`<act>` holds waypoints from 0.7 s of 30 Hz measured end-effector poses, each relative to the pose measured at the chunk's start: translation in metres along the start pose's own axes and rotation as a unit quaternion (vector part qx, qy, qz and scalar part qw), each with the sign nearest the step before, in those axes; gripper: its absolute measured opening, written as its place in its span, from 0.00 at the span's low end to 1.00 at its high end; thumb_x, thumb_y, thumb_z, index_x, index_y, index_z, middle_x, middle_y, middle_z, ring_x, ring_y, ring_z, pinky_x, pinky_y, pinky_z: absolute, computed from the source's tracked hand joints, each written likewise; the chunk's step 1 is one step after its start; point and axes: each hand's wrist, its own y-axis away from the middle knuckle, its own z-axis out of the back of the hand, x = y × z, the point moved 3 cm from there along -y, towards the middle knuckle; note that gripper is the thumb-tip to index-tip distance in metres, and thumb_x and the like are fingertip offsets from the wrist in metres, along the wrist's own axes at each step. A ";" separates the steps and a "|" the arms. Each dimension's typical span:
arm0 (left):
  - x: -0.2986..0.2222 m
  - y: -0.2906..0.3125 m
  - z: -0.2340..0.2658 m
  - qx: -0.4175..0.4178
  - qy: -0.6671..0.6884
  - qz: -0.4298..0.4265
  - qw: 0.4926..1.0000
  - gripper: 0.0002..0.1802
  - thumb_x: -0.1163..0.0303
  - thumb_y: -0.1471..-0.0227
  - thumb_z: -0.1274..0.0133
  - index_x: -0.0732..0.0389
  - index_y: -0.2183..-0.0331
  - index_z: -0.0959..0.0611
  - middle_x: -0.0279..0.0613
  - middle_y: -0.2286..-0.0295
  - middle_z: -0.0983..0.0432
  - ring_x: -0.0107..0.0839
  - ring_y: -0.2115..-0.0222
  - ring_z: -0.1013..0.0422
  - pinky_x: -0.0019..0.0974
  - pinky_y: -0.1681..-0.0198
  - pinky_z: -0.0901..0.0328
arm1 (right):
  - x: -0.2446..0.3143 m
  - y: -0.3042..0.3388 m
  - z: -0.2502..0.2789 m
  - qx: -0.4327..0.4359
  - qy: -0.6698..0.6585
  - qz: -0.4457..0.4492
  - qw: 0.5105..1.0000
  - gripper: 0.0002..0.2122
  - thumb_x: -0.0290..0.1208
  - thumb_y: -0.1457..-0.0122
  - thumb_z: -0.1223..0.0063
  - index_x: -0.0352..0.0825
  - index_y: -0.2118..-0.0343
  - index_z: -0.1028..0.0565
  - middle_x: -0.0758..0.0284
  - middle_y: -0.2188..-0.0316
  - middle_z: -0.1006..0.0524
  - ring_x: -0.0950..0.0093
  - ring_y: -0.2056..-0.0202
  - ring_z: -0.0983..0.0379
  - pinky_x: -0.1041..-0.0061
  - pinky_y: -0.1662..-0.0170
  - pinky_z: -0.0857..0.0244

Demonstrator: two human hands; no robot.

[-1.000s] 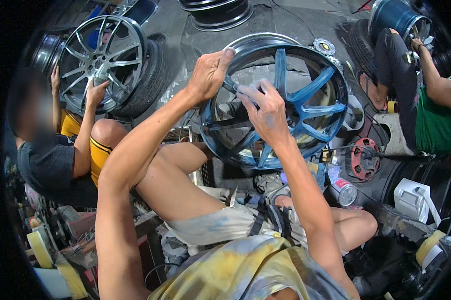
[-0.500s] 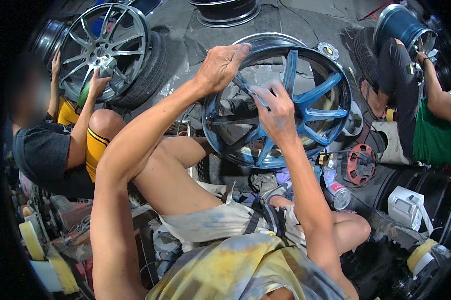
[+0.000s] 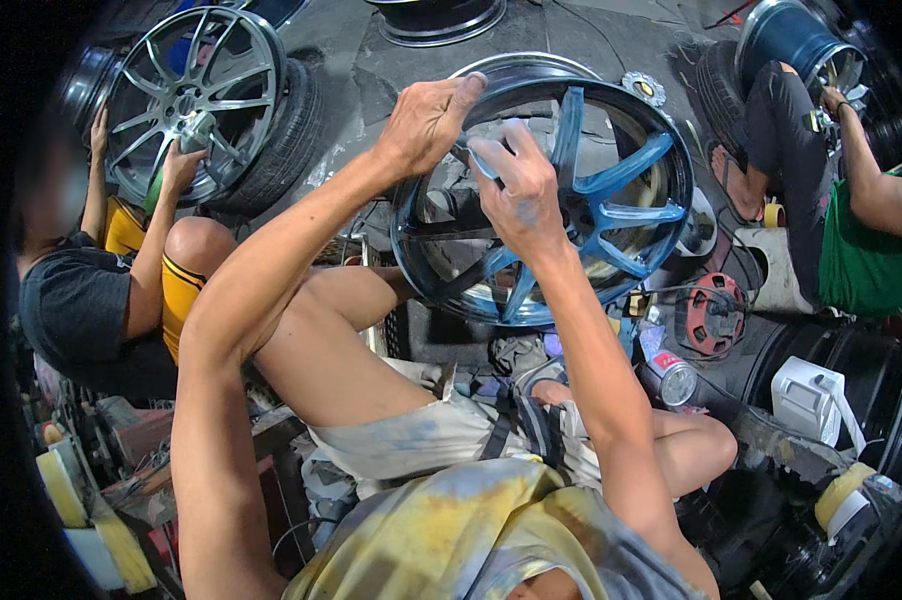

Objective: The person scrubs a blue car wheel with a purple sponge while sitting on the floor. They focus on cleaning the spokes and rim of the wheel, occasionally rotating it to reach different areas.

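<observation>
On the knees, a blue-spoked wheel rim [image 3: 611, 200] stands upright.

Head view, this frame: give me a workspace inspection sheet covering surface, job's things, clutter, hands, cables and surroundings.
Surface: dark, stained workshop floor; the person sits low, knees bent.
Job's things: blue spoked wheel rim standing on edge in front of the knees, partly dull grey on its left spokes.
Clutter: red disc-shaped part, metal can, white plastic container, yellow foam pads.
Hands: left hand grips the rim's top edge; right hand presses on a spoke near the hub, whether it holds anything cannot be told.
Cables: thin dark wire near the red part.
Surroundings: a person in black works a silver wheel; a person in green handles another rim.
</observation>
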 end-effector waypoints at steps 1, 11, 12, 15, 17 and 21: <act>0.003 0.004 -0.003 0.002 0.001 0.018 1.000 0.35 0.47 0.30 0.63 0.70 0.75 0.25 0.56 0.81 0.34 0.52 0.79 0.40 0.49 0.71 0.39 | 0.000 0.006 0.001 -0.004 0.000 -0.002 1.000 0.16 0.12 0.55 0.41 0.30 0.60 0.22 0.58 0.68 0.29 0.56 0.65 0.28 0.61 0.61 0.32; -0.003 0.003 -0.006 -0.010 0.025 0.003 1.000 0.37 0.45 0.30 0.65 0.70 0.76 0.25 0.56 0.81 0.35 0.50 0.79 0.41 0.48 0.71 0.39 | 0.000 0.016 0.006 -0.016 0.026 -0.018 0.999 0.10 0.17 0.49 0.37 0.31 0.63 0.20 0.59 0.71 0.28 0.60 0.69 0.27 0.64 0.65 0.32; -0.005 0.003 -0.006 -0.020 0.033 -0.003 0.999 0.37 0.45 0.30 0.65 0.70 0.76 0.26 0.56 0.81 0.36 0.50 0.79 0.42 0.48 0.71 0.40 | -0.001 0.018 0.007 -0.018 0.020 -0.018 0.999 0.10 0.16 0.49 0.38 0.31 0.63 0.21 0.59 0.70 0.29 0.59 0.68 0.28 0.63 0.65 0.32; -0.005 -0.002 -0.004 0.000 0.001 0.008 1.000 0.38 0.44 0.30 0.66 0.69 0.77 0.27 0.55 0.81 0.35 0.49 0.79 0.40 0.49 0.70 0.39 | -0.001 0.014 0.004 -0.035 0.015 -0.011 0.999 0.11 0.15 0.49 0.40 0.31 0.63 0.22 0.59 0.70 0.30 0.58 0.68 0.29 0.62 0.65 0.33; -0.003 0.000 -0.005 0.008 -0.006 0.016 1.000 0.38 0.44 0.30 0.66 0.69 0.77 0.28 0.55 0.81 0.35 0.49 0.79 0.40 0.49 0.70 0.40 | 0.000 0.002 -0.001 -0.032 0.003 0.012 0.999 0.11 0.15 0.49 0.40 0.31 0.62 0.21 0.59 0.71 0.30 0.58 0.68 0.29 0.62 0.64 0.33; -0.007 0.000 -0.004 -0.003 0.011 0.010 1.000 0.38 0.44 0.30 0.66 0.70 0.77 0.29 0.56 0.82 0.36 0.49 0.79 0.41 0.49 0.71 0.40 | 0.000 0.023 0.007 -0.022 -0.007 -0.055 0.998 0.13 0.14 0.50 0.41 0.30 0.60 0.22 0.58 0.71 0.30 0.57 0.66 0.28 0.62 0.62 0.33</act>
